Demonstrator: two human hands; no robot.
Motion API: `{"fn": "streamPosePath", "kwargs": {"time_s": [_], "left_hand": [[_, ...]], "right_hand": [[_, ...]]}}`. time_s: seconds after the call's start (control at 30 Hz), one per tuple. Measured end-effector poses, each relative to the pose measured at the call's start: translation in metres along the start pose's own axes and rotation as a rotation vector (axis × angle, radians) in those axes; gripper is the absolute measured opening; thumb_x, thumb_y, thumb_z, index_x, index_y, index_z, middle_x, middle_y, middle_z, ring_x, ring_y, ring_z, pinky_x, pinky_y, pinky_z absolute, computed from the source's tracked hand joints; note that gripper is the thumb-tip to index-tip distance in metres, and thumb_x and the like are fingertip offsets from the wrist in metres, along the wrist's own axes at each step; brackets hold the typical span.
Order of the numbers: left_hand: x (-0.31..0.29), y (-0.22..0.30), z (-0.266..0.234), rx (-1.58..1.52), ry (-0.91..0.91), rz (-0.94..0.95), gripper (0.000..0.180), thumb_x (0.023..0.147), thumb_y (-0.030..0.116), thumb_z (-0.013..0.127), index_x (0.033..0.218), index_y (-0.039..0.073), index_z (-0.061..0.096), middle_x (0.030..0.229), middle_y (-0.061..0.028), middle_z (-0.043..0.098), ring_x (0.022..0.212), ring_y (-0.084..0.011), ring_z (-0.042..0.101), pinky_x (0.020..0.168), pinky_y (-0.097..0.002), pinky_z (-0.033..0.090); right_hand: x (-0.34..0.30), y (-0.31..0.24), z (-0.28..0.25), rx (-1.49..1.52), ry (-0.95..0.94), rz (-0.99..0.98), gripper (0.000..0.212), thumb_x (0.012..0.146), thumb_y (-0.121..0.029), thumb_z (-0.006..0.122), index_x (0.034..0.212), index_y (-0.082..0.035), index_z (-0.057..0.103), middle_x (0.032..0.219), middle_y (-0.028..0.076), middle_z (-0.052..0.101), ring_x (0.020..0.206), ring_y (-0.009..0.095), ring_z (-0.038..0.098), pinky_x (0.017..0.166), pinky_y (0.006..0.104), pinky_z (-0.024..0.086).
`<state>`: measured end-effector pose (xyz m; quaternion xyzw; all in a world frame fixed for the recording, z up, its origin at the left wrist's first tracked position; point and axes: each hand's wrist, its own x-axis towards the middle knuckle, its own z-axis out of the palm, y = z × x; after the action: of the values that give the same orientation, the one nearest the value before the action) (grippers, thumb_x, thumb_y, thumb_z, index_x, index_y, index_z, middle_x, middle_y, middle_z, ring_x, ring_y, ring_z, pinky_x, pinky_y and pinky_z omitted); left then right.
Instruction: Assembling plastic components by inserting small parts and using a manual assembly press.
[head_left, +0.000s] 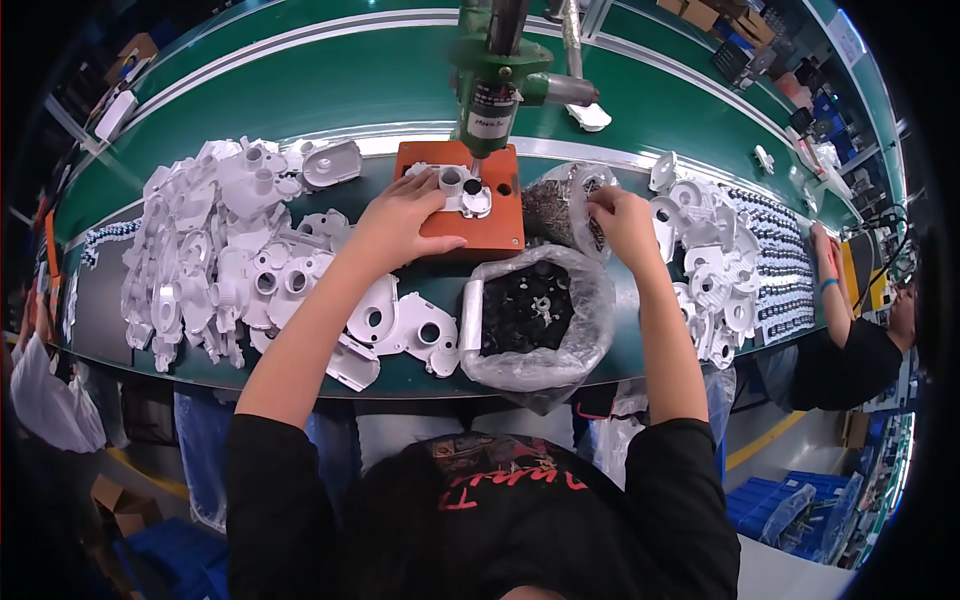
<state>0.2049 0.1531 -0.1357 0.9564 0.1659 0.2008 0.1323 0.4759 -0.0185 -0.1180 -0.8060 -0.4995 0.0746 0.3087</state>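
Two hands at work here, well apart! Clock centred on the one orange fixture block point(505, 225), and on it sits one white plastic housing point(455, 192). The left hand point(397, 218) lies over that housing, fingers spread, thumb out on the block. Over at half past three, the right hand point(617, 215) dips into one clear bag of metal pins point(578, 205), fingers curled; whether they pinch one, I cannot tell. Five o'clock: one clear bag of black parts point(592, 312). Twelve: one green press point(485, 110) above the block. Two heaps of housings on the counter point(627, 330), too tangled to count: the left heap point(215, 250) near half past eight, the right heap point(708, 265) near four. One co-worker point(838, 365) at four, too!
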Motion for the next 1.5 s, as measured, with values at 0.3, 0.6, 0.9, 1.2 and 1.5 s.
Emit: {"fn": "streamPosePath", "kwargs": {"time_s": [0.3, 0.6, 0.9, 1.2, 1.5], "left_hand": [[0.001, 0.001, -0.001, 0.006, -0.006, -0.009, 0.059, 0.072, 0.051, 0.068, 0.103, 0.001, 0.061, 0.131, -0.0238, 0.048, 0.122, -0.0377, 0.045, 0.104, -0.0421, 0.034], [0.001, -0.003, 0.001, -0.015, 0.004, 0.027, 0.06, 0.073, 0.05, 0.068, 0.108, 0.002, 0.059, 0.128, -0.0233, 0.05, 0.122, -0.0382, 0.045, 0.104, -0.0423, 0.035], [0.002, -0.004, 0.005, -0.006, 0.047, 0.079, 0.058, 0.072, 0.048, 0.069, 0.103, 0.001, 0.058, 0.126, -0.0243, 0.051, 0.12, -0.0378, 0.047, 0.102, -0.0428, 0.037], [-0.001, -0.007, 0.007, 0.01, 0.073, 0.078, 0.058, 0.072, 0.049, 0.069, 0.103, 0.001, 0.058, 0.125, -0.0226, 0.052, 0.119, -0.037, 0.048, 0.1, -0.0435, 0.038], [-0.001, -0.006, 0.007, 0.037, 0.068, 0.074, 0.058, 0.072, 0.048, 0.069, 0.106, 0.002, 0.057, 0.125, -0.0207, 0.052, 0.119, -0.0354, 0.048, 0.101, -0.0438, 0.038]], "right_hand": [[0.001, 0.001, -0.007, -0.091, 0.236, -0.218, 0.017, 0.08, -0.011, 0.06, 0.083, 0.006, 0.062, 0.073, 0.014, 0.065, 0.062, 0.022, 0.061, 0.061, 0.0334, 0.047], [0.005, -0.047, -0.007, 0.827, -0.064, 0.086, 0.007, 0.079, -0.004, 0.053, 0.083, 0.001, 0.056, 0.067, 0.006, 0.057, 0.055, 0.009, 0.049, 0.051, 0.0216, 0.039], [0.037, -0.07, 0.077, 0.578, -0.155, -0.098, 0.02, 0.083, -0.006, 0.059, 0.096, 0.008, 0.062, 0.09, 0.012, 0.068, 0.082, 0.012, 0.063, 0.077, 0.0232, 0.05], [0.034, -0.076, 0.089, 0.423, 0.025, -0.231, 0.018, 0.076, -0.009, 0.067, 0.088, 0.004, 0.065, 0.087, 0.01, 0.065, 0.084, 0.018, 0.06, 0.077, 0.0295, 0.046], [0.031, -0.072, 0.092, 0.284, 0.092, -0.371, 0.016, 0.075, -0.009, 0.068, 0.086, 0.001, 0.067, 0.091, 0.01, 0.064, 0.089, 0.026, 0.057, 0.079, 0.0326, 0.046]]}}
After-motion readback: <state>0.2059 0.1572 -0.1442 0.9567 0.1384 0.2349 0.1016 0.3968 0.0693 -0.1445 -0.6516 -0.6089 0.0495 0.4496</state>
